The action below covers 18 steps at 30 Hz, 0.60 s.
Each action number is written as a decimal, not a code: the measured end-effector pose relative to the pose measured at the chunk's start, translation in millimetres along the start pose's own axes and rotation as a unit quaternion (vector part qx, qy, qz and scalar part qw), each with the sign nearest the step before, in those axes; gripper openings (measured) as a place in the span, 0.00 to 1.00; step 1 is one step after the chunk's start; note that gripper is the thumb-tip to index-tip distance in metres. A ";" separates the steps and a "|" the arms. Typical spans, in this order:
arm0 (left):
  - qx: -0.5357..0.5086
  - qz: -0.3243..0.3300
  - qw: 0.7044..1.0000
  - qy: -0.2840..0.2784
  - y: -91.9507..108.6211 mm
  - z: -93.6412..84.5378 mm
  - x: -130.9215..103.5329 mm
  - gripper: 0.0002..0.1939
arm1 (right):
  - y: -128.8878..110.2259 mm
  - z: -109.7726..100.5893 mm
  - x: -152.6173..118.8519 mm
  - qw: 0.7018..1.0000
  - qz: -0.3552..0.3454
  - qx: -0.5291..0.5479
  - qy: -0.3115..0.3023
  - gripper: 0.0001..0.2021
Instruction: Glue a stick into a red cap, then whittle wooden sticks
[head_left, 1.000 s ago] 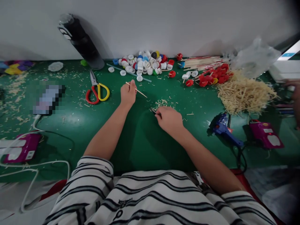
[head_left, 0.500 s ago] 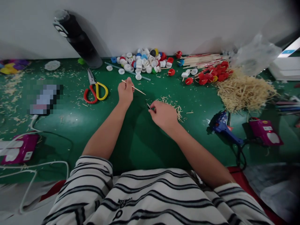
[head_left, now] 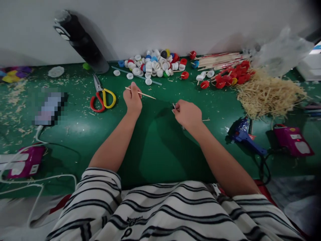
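The left hand (head_left: 132, 100) pinches a thin wooden stick (head_left: 147, 95) in its fingers, between the near edge and the far edge of the green surface (head_left: 152, 147). The stick's pointy end faces the right hand (head_left: 188, 113). Those fingers are closed on a small shiny tool (head_left: 174, 106), mostly hidden. Bottle caps (head_left: 148, 68) make a heap along the far edge.

Green tabletop (head_left: 155, 157) against a grey wall (head_left: 150, 23)
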<state>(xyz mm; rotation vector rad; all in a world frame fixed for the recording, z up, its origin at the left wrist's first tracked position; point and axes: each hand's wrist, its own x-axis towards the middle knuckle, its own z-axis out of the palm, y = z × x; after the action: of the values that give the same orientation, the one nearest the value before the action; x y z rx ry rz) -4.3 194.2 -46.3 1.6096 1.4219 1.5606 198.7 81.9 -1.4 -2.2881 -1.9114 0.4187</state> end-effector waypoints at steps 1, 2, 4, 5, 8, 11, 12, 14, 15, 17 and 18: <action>0.002 0.001 1.000 -0.005 0.8 0.1 -0.7 0.39 | 5.3 -3.1 -6.1 1.000 0.010 0.002 0.004 0.10; 0.003 0.006 1.000 -0.012 1.9 0.2 -1.7 0.39 | 9.4 -6.4 -12.3 1.000 0.016 0.010 0.010 0.09; 0.005 0.021 0.999 -0.028 4.6 -0.1 -3.9 0.39 | 15.5 -13.8 -24.5 0.999 0.014 0.037 0.035 0.09; 0.006 0.026 0.999 -0.034 6.0 -0.4 -4.9 0.39 | 18.4 -17.7 -30.9 0.997 0.008 0.050 0.054 0.08; 0.014 0.024 0.999 -0.034 8.0 -1.0 -6.2 0.38 | 32.0 -27.9 -55.8 0.990 -0.037 0.069 0.116 0.08; -0.003 0.027 0.999 -0.024 5.4 -0.2 -4.5 0.39 | 54.4 -31.2 -91.8 0.979 -0.147 0.071 0.125 0.08; -0.015 0.033 0.999 -0.022 3.7 0.4 -3.6 0.39 | 62.8 -30.1 -104.8 0.974 -0.192 0.066 0.103 0.08; -0.034 0.047 0.998 -0.022 -0.2 1.8 -1.8 0.39 | 78.8 -24.6 -127.7 0.963 -0.258 0.045 0.062 0.09; -0.038 0.052 0.998 -0.021 -2.1 2.6 -1.2 0.39 | 85.7 -20.5 -136.0 0.962 -0.268 0.030 0.049 0.10; -0.038 0.058 0.997 -0.020 -5.3 3.9 -0.2 0.39 | 96.1 -10.9 -143.5 0.960 -0.274 0.014 0.053 0.10; -0.036 0.058 0.997 -0.020 -6.5 4.5 0.1 0.40 | 99.4 -6.1 -142.4 0.961 -0.270 0.012 0.062 0.10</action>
<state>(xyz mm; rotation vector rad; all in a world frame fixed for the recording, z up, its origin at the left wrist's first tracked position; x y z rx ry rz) -2.4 197.9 -53.0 1.6980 1.2571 1.6166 271.6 -75.8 -4.8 -1.6252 -2.3232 0.2191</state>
